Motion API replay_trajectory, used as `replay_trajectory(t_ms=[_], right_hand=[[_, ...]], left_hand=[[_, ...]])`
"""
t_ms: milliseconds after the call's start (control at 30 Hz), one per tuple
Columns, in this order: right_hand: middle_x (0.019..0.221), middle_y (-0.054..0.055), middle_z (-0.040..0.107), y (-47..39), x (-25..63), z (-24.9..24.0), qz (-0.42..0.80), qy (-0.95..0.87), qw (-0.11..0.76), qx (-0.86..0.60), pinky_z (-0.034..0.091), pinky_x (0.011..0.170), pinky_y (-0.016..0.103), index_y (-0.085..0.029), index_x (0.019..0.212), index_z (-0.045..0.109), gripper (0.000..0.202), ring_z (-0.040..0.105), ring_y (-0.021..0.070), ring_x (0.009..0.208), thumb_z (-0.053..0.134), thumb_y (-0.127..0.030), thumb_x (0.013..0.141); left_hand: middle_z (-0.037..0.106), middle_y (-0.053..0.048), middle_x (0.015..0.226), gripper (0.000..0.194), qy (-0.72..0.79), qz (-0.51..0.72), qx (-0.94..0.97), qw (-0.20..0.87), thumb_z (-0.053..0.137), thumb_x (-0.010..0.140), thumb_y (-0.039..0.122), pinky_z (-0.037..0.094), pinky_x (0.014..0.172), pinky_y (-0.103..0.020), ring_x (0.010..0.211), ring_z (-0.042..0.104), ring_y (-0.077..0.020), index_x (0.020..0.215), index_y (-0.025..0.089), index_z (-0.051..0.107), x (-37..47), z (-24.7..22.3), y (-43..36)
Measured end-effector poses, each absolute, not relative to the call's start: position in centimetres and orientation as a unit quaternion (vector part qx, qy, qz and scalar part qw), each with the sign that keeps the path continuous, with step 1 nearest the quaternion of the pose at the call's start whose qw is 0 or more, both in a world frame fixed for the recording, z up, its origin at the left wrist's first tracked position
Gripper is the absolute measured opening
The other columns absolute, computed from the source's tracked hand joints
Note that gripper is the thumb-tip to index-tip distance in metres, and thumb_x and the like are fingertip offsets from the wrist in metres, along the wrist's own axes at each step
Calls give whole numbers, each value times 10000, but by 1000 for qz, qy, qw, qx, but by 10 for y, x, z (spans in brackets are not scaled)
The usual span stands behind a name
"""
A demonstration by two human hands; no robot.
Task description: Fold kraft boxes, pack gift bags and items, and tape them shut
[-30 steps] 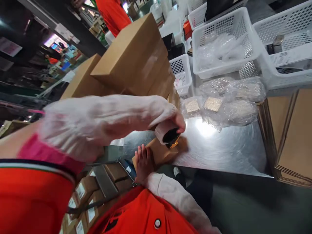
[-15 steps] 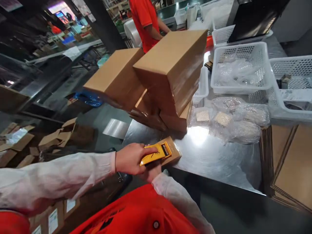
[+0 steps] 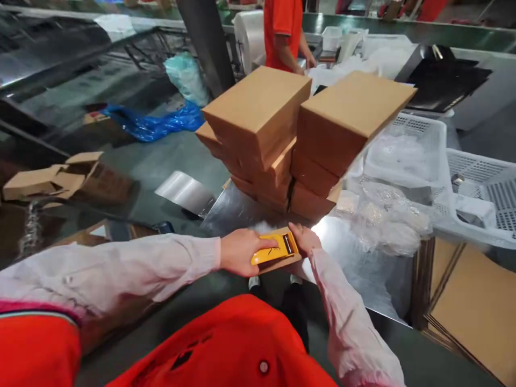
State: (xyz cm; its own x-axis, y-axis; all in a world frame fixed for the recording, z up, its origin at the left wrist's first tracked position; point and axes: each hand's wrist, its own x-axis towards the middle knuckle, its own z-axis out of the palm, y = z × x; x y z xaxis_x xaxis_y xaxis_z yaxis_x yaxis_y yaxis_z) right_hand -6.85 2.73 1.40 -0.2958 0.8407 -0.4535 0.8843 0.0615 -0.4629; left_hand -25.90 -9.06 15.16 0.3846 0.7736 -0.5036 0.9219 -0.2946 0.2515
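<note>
The left hand (image 3: 237, 251) now grips the yellow tape dispenser (image 3: 273, 250) flat on the small cardboard box (image 3: 282, 252) at the bench (image 3: 355, 269) edge, lower centre; the right hand (image 3: 304, 239) has shifted to the box's far corner, fingers open against it. Right of centre, white baskets (image 3: 407, 156) hold plastic-wrapped packets.

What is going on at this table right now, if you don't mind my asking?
A person in orange with pale sleeves is working on a small cardboard box at the near edge of a steel table. The left hand presses a yellow tape dispenser onto it, and the right hand steadies the box's far end. Stacked closed cartons stand just behind, with white baskets to the right. Another person works farther back.
</note>
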Motion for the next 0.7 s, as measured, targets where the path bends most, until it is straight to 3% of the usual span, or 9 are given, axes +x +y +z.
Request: replay_trajectory(t_ms=[67, 267, 433, 600, 700], right_hand=[[1034, 174, 729, 28, -73, 10, -360, 717, 50, 595, 498, 808, 373, -161, 987, 726, 654, 691, 302, 956, 322, -673, 956], [1141, 193, 697, 28, -70, 10, -377, 703, 70, 599, 462, 891, 365, -153, 1053, 704, 654, 655, 290, 1075, 269, -637, 977], [1210, 246, 655, 32, -77, 13, -366, 703, 74, 606, 442, 967, 403, -97, 1157, 668, 700, 607, 317, 1180, 236, -616, 974], [1195, 241, 665, 34, -79, 14, -361, 699, 86, 612, 451, 980, 399, -82, 1165, 674, 718, 620, 312, 1168, 233, -612, 964], [1240, 221, 656, 36, -82, 17, -351, 699, 94, 616, 437, 1014, 374, -84, 1214, 662, 709, 588, 300, 1229, 241, -598, 967]], left_hand=[[694, -93, 968, 751, 547, -157, 774, 277, 637, 663, 331, 527, 765, -385, 836, 683, -323, 1407, 301, 543, -288, 159, -115], [690, -104, 948, 731, 592, -194, 716, 314, 638, 630, 269, 522, 751, -387, 828, 677, -322, 1360, 299, 597, -361, 141, -185], [689, -150, 1011, 746, 559, -150, 757, 304, 689, 655, 329, 531, 721, -401, 849, 679, -351, 1390, 293, 567, -347, 86, -170], [703, -177, 955, 659, 556, -128, 775, 273, 710, 654, 335, 530, 661, -395, 807, 683, -348, 1292, 197, 626, -324, 76, -170], [718, -183, 945, 637, 571, -100, 758, 300, 745, 605, 289, 538, 711, -401, 851, 683, -349, 1218, 145, 652, -315, 65, -176]])
